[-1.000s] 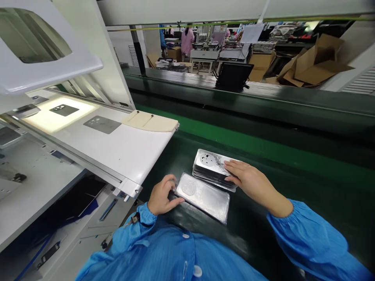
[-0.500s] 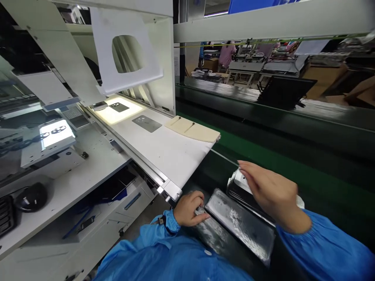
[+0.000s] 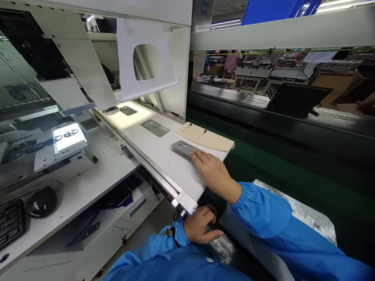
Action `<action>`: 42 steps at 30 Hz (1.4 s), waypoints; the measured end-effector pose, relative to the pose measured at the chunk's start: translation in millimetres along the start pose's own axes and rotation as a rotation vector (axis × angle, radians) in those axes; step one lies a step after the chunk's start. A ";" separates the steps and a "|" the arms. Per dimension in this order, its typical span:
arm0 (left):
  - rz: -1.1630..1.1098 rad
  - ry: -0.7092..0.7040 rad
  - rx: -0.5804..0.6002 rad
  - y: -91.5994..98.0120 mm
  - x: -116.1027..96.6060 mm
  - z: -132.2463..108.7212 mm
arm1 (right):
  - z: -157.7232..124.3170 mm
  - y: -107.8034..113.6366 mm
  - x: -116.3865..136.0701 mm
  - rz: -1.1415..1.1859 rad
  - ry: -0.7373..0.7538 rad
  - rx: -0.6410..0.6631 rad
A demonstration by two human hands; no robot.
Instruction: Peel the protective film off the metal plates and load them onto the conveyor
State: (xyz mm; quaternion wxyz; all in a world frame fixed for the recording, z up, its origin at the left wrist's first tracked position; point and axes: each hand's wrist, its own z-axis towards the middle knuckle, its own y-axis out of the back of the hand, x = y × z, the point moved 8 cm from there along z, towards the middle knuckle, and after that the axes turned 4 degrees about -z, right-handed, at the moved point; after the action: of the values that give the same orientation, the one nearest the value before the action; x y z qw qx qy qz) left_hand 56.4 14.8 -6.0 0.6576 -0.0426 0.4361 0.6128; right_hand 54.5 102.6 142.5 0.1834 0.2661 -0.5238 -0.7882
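Note:
My right hand (image 3: 212, 169) reaches over the end of a white conveyor belt (image 3: 164, 154). Its fingers grip the near end of a thin grey phone back panel (image 3: 184, 146) with camera holes, tilted just over the belt. Farther along the belt lies a second phone panel (image 3: 155, 128), and a third panel (image 3: 128, 111) sits on the brightly lit patch. Below the belt's end rests my left hand (image 3: 202, 225), fingers loosely bent and thumb apart, beside a shiny plastic-wrapped pack (image 3: 223, 248). What its fingertips touch is hidden.
A cream guide plate (image 3: 206, 136) edges the belt's far side. The machine housing (image 3: 178, 70) stands over the belt. A metal rail (image 3: 152, 171) runs along the near side. At left are a mouse (image 3: 41, 202), a keyboard (image 3: 11, 222) and a lit screen (image 3: 70, 138).
My right hand has moved left from the stack beyond the belt's end, bringing a phone panel over the belt. My left hand stays near the belt corner. The camera view has shifted.

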 end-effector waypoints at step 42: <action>-0.029 -0.005 -0.028 0.2 -0.7 -2.1 | -6.9 -19.8 -5.7 0.245 -0.065 0.135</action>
State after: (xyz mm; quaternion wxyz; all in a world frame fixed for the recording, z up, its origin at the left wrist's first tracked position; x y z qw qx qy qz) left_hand 55.3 13.1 -6.8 0.6670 -0.0563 0.4252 0.6093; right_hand 63.0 108.5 123.4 0.2429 0.1862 -0.6100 -0.7309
